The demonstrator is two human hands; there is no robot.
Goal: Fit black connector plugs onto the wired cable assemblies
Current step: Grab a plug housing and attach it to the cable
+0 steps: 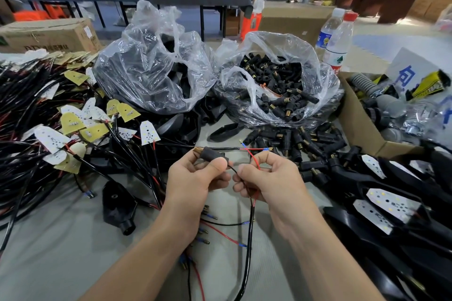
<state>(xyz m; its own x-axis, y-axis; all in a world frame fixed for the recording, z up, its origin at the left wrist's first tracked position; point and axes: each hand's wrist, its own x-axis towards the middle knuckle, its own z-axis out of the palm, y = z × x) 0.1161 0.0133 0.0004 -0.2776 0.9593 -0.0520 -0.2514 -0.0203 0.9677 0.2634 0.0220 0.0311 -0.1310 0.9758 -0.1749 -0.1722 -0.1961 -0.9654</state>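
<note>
My left hand (193, 181) grips the plug (212, 154), which looks light; my right hand (269, 178) pinches the bendy wires (252, 158) near their tips.

The connector plug (211, 154) has a matt black body, probably rubber or soft plastic, with a brass-coloured metal end. The cable (249, 239) carries a glossy black sheath. Its wires (253, 161) have smooth red and black insulation. The bags (146, 68) are clear, crinkled, glossy plastic film. The box (354, 115) is matt brown cardboard. The surface (61, 252) is matt grey.
</note>
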